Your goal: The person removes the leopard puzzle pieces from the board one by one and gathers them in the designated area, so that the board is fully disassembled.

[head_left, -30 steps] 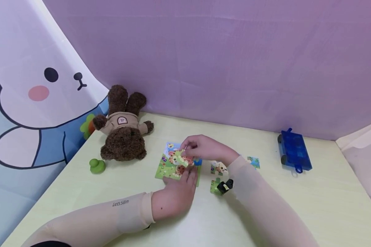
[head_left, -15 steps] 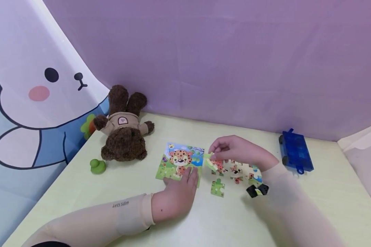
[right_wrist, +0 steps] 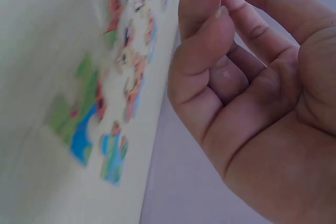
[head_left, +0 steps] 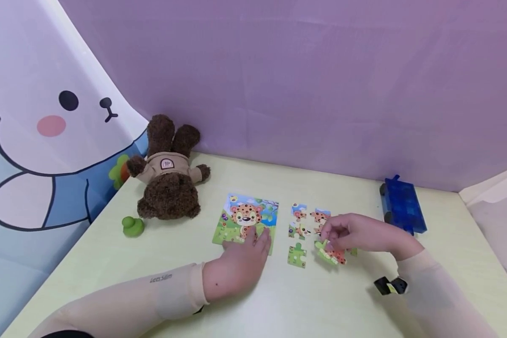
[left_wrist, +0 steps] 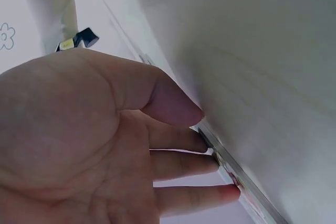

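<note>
My left hand (head_left: pixel 238 270) lies with its fingers extended on the lower edge of a square leopard picture card (head_left: pixel 226 230). The left wrist view has these fingers reaching the card's thin edge. To the right of the card, my right hand (head_left: pixel 363 234) pinches a green and orange puzzle piece (head_left: pixel 335 255) between thumb and fingers, low over other puzzle pieces. Left of that hand are a green puzzle piece (head_left: pixel 297 257), a leopard-face piece (head_left: pixel 299 230) and a sky-blue piece (head_left: pixel 299 210). More pieces (right_wrist: pixel 126 77) lie spread out in the right wrist view, partly hidden in the head view.
A brown plush bear (head_left: pixel 169 192) in a beige top lies at the back left. Near it sits a small green rubber duck (head_left: pixel 133 226). A blue translucent toy cart (head_left: pixel 403 204) stands at the back right, before a purple cloth (head_left: pixel 300 94).
My right hand has carried the puzzle piece from over the picture card rightward and nearer, above the loose pieces. The left hand stays in place on the card.
</note>
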Available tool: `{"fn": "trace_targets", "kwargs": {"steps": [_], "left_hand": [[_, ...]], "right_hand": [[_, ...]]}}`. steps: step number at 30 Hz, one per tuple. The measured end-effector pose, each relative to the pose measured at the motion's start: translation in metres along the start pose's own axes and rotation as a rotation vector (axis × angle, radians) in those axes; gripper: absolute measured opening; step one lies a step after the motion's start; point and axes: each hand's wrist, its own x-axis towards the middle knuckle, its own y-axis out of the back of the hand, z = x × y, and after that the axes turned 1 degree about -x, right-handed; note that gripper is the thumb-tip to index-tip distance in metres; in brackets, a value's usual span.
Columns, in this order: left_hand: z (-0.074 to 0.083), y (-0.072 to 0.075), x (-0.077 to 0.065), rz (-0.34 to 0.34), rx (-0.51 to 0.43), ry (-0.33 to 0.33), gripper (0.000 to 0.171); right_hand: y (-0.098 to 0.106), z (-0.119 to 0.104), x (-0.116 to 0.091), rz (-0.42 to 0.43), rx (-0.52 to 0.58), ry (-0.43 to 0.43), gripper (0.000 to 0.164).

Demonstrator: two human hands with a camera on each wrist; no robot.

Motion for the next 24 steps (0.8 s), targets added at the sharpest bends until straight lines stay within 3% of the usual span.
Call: {"fn": "trace_targets", "kwargs": {"steps": [10,19,24], "left_hand": [[-0.012,0.004,-0.006,0.035,-0.255,0.045,0.068],[-0.016,0.0,-0.007,0.028,-0.305,0.041,0.07],[-0.016,-0.004,-0.007,0.047,-0.279,0.023,0.072]], "right_hand": [[-0.009,0.013,-0.012,-0.024,0.014,-0.014,0.01],[-0.024,0.017,-0.003,-0.015,-0.008,0.017,0.009],[-0.031,0.013,0.004,0.019,-0.065,0.046,0.01]]}}
